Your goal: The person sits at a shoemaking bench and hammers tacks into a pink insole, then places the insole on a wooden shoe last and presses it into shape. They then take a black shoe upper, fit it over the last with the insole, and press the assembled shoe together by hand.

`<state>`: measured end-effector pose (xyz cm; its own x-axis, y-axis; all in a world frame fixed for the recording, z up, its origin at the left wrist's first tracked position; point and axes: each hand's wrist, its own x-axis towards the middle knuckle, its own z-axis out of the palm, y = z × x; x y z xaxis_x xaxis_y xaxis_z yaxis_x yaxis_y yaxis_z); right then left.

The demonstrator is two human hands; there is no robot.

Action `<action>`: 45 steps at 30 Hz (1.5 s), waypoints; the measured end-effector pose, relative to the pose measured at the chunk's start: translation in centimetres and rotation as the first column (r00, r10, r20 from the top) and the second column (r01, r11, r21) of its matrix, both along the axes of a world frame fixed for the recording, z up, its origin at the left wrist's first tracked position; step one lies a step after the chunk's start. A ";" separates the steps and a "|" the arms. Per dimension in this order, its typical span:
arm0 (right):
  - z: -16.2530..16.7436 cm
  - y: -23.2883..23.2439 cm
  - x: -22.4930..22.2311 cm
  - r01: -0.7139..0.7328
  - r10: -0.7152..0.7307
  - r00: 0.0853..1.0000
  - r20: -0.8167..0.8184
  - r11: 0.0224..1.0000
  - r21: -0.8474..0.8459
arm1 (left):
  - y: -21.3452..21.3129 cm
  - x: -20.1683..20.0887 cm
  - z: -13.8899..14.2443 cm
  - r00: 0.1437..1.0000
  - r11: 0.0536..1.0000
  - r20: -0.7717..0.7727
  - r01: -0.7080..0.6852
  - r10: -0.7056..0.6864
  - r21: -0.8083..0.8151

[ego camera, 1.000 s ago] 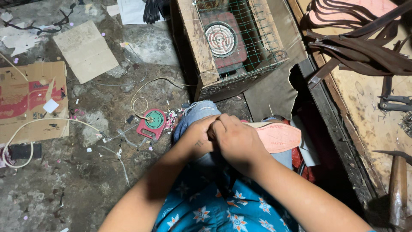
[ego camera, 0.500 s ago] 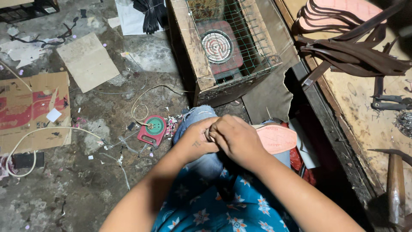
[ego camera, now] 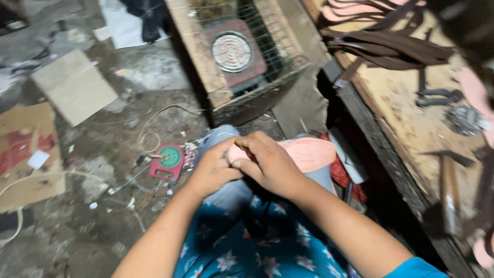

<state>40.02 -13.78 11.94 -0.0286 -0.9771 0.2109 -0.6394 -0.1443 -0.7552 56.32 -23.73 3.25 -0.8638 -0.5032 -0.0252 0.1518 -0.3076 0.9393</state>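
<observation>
Centre of the frame, and the pink sole [ego camera: 309, 153] lies flat across the person's knee, its rounded end poking out to the right while the near end disappears under 2 hands. The right hand [ego camera: 270, 163] is clamped over that near end, fingers curled down across the top of the sole. The left hand [ego camera: 213, 171] presses in from the left, thumb and fingers pinching the same end, knuckle to knuckle with the right hand, so both are grasping the sole and touching each other. Under them, a grey trouser knee [ego camera: 218, 136] and, lower in the frame, a blue flowered garment [ego camera: 257, 247]. Just left of the knee on the dirty floor [ego camera: 118, 149] sits a small red and green reel [ego camera: 168, 161], with a pale cord [ego camera: 154, 121] looping up from it. Further left, a torn cardboard sheet [ego camera: 23, 154] with red patches hugs the left edge, and a plain tan card [ego camera: 74, 86] lies in the upper left. Top centre, a wooden crate [ego camera: 198, 56] fronted with wire mesh holds a round coil burner [ego camera: 232, 51] on a reddish base. To the right runs a workbench [ego camera: 411, 128] with a worn pale top (plenty of clutter on it): dark brown straps [ego camera: 391, 46] piled at the upper right, and a hammer [ego camera: 450, 190] lying lower down near the right edge. Something red [ego camera: 345, 177] shows tucked below the bench, just right of the sole.
</observation>
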 end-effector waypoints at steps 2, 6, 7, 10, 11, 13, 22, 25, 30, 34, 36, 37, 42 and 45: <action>-0.3 2.8 -2.2 0.108 -0.109 0.994 -0.009 0.993 -0.054 | 0.1 0.1 0.1 0.999 0.999 0.040 -0.016 0.018 -0.043; -0.4 12.1 -11.7 0.525 -0.520 0.737 -0.432 0.843 -0.120 | 0.5 -0.3 0.0 0.995 0.995 0.087 -0.030 0.038 -0.092; -0.4 15.0 -14.4 0.576 -0.581 0.611 -0.537 0.792 -0.202 | 0.5 -0.4 0.0 0.995 0.992 0.094 -0.030 0.041 -0.119; -0.6 25.0 -20.4 0.900 -0.559 0.179 -0.810 0.426 -0.094 | 0.6 -0.8 -0.1 0.997 0.991 0.069 -0.031 0.041 -0.128; -0.9 27.6 -22.0 0.923 -0.529 0.161 -0.833 0.379 -0.062 | 0.6 -0.7 0.0 0.997 0.992 0.060 -0.041 0.049 -0.121; -2.4 31.5 -23.8 0.951 -0.504 0.196 -0.841 0.307 0.038 | 0.6 -0.5 0.1 0.997 0.994 0.077 -0.023 0.032 -0.108; -3.8 26.9 -16.5 0.849 -0.831 0.465 -0.306 0.516 -0.111 | 0.3 -0.6 1.5 0.992 0.991 0.118 -0.037 0.052 -0.126; -2.8 19.4 -9.3 0.701 -0.659 0.709 -0.252 0.698 0.147 | 0.3 -0.8 1.8 0.985 0.993 0.163 -0.029 0.047 -0.115; 1.2 10.9 -2.0 0.371 -0.415 0.910 0.000 0.813 0.448 | 0.0 -0.7 1.7 0.996 0.990 0.080 -0.015 0.026 -0.142; 3.0 8.4 -0.5 0.395 -0.404 0.913 -0.051 0.848 0.355 | -0.4 -0.3 1.5 0.996 0.994 0.078 -0.030 0.038 -0.105; 3.0 7.8 0.2 0.444 -0.436 0.894 -0.104 0.824 0.352 | -0.5 -0.1 1.4 0.997 0.999 0.074 -0.018 0.022 -0.046; 2.9 7.5 0.2 0.400 -0.386 0.916 -0.114 0.842 0.363 | -0.5 -0.1 1.4 0.997 1.000 0.071 -0.003 0.002 0.015; 3.6 8.0 0.3 0.364 -0.390 0.920 -0.047 0.804 0.469 | -0.7 -0.1 0.9 0.999 1.000 0.042 -0.009 0.008 0.023; 3.8 8.2 0.7 0.340 -0.340 0.940 -0.019 0.940 0.012 | -0.8 -0.1 0.8 0.991 0.985 0.114 -0.055 0.075 -0.163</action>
<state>40.74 -5.55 15.70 -0.3560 -0.9128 0.2000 -0.6607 0.0945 -0.7447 56.23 -24.48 4.02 -0.8247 -0.5640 -0.0413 0.0505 -0.1462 0.9880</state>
